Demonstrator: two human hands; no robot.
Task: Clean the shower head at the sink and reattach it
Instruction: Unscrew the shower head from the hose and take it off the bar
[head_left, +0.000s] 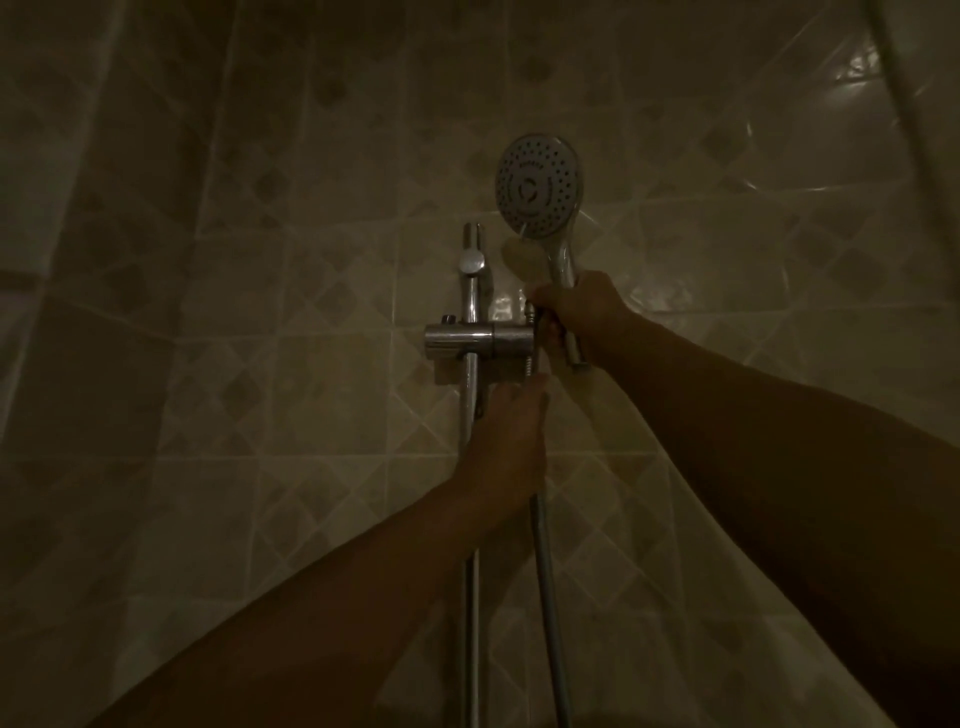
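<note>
the scene was a dim shower corner, and both hands were up at the fittings on the tiled wall (260, 312). the shower head (540, 192) stood upright, spray face toward the camera, just to the right of the bracket (478, 338) that sat on the vertical rail (471, 571). the right hand (582, 306) was closed around its handle, fingers wrapped, so the head was carried by that hand and not seated in the bracket. the bottom of the handle showed bare below the hand, with nothing screwed onto it.

the left hand (506, 441) was lower, just under the bracket, curled round the hose (545, 597), which ran down from it toward the bottom of the view. a threaded end (530, 306) poked up at the bracket's right side, touching or nearly touching the right hand's fingertips; it looked like the hose's free end, though the light was too poor to be sure.

as a judgement: head and hose were apart, so this was either the unscrewing step at the start or the joining step at the end. nothing shown settled which. no sink was in view, and the face was too dark to read as scaled or clean. if cleaning was done, what was left was threading the handle onto the hose end and seating it in the bracket; if not, nearly everything was left.
</note>
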